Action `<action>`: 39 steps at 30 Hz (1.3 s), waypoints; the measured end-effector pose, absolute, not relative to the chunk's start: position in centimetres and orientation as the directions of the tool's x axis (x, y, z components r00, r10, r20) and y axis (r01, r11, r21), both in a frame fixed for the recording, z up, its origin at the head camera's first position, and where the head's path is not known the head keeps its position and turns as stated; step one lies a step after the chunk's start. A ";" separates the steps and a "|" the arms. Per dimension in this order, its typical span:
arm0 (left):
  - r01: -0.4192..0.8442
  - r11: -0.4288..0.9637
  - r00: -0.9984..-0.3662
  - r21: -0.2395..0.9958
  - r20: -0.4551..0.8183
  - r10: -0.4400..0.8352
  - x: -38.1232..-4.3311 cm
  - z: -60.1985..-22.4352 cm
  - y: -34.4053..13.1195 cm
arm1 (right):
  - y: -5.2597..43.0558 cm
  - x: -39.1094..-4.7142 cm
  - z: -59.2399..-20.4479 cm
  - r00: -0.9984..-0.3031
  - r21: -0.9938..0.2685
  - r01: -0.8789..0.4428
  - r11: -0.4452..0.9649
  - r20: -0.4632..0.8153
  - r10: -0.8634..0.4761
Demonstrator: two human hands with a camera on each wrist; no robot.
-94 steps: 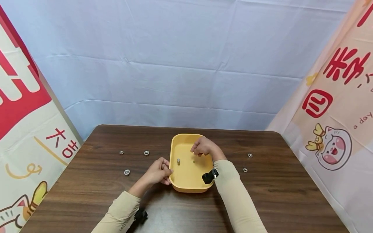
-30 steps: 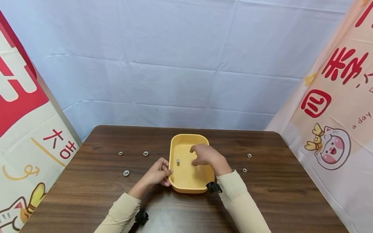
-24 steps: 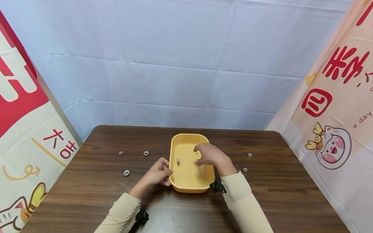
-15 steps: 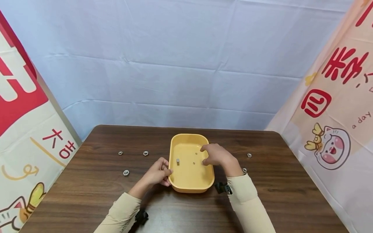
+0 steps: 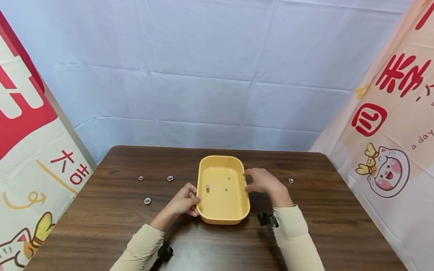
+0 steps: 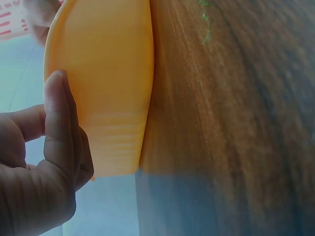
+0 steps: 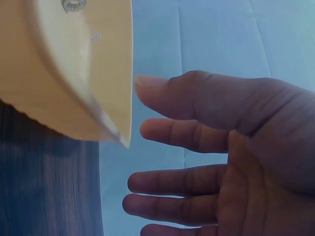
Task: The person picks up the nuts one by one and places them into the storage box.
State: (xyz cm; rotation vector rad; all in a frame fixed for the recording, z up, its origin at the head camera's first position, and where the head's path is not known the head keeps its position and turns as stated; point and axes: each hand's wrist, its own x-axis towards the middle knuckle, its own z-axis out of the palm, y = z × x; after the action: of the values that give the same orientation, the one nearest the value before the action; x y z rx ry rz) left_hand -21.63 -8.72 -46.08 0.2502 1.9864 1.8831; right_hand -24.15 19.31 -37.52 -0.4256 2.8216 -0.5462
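Observation:
A yellow plastic tray (image 5: 222, 205) sits on the table. My left hand (image 5: 183, 201) pinches its left rim, thumb over the edge; in the left wrist view that hand's fingers (image 6: 58, 123) lie along the outer wall. Inside the tray, a larger metal nut (image 5: 207, 188) stands on its side near the left wall, and two tiny nuts (image 5: 226, 190) (image 5: 228, 178) lie right of it. My right hand (image 5: 262, 180) is just outside the right rim. In the right wrist view, the right hand (image 7: 211, 142) has thumb and fingers spread apart, with nothing between them.
Left of the tray, three metal nuts (image 5: 170, 178) (image 5: 141, 178) (image 5: 147, 201) rest on the dark wooden table (image 5: 217, 248). Another nut (image 5: 291, 181) lies to the right, beyond the right hand. A pale cloth (image 5: 203, 75) hangs behind the table.
My right hand has drawn rightward out of the tray, uncovering two tiny nuts on its floor. One table nut at right is now hidden by the right arm. The left hand stays put.

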 end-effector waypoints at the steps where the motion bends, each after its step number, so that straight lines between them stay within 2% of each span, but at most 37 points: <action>1: -0.137 0.080 -0.908 0.987 -0.157 0.389 -21.6 -46.1 -8.7 | 19.5 -24.1 -37.6 -0.931 -0.401 -0.227 0.888 -0.178 -0.319; 10: -0.140 0.080 -0.907 0.987 -0.160 0.390 -21.5 -45.9 -8.8 | 21.3 -23.8 -38.3 -0.932 -0.389 -0.176 0.904 -0.230 -0.281; 30: -0.140 0.080 -0.912 0.987 -0.159 0.377 -21.3 -46.0 -8.8 | 26.1 -22.9 -40.2 -0.945 -0.349 -0.106 0.931 -0.256 -0.203; 39: -0.132 0.095 -0.915 0.987 -0.158 0.372 -21.1 -45.8 -8.8 | 28.4 -22.3 -41.1 -0.954 -0.385 -0.074 0.920 -0.242 -0.178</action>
State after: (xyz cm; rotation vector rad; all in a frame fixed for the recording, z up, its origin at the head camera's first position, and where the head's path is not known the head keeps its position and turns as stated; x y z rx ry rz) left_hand -21.12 -8.79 -45.75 0.2361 2.0126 1.8771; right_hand -22.34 28.40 -41.11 -0.1876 2.8063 -0.5481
